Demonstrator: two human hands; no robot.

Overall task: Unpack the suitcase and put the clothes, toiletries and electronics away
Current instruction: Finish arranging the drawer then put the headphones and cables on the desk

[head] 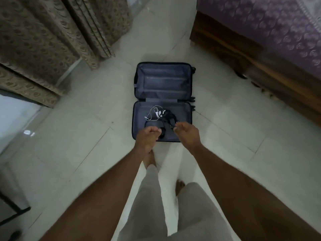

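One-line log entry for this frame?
suitcase open on floor | cables in near half | left hand, right hand reaching

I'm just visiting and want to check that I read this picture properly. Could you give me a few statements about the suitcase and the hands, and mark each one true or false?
1. The suitcase lies open on the floor. True.
2. The far half of the suitcase is packed with folded clothes. False: it shows only bare grey lining.
3. A tangle of white and black cables lies in the near half. True.
4. The suitcase rests on the bed. False: the bed stands off to the right, and the case is on the tiled floor.
5. Both hands, the left hand and the right hand, reach over the near half. True.
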